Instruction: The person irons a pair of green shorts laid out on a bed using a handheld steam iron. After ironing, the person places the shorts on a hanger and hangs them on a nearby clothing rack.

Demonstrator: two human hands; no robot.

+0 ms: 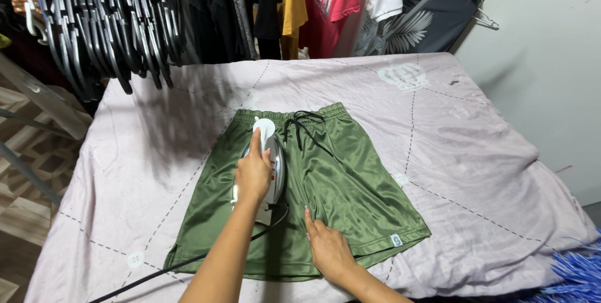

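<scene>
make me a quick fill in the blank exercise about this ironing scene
1. The left hand grips a white ____ resting on the shorts.
2. The shorts are ____ in colour.
3. The right hand presses flat on the shorts near their ____ edge.
4. The black drawstring lies at the ____ of the shorts.

Missing words: iron; green; bottom (hem); waistband

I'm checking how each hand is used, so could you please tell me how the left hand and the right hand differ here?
The left hand is closed around the iron, while the right hand holds nothing. The left hand sits raised on the iron's handle; the right hand lies flat, fingers stretched, on the green shorts. The left is nearer the waistband, the right nearer the hem. Both are over the shorts.
</scene>
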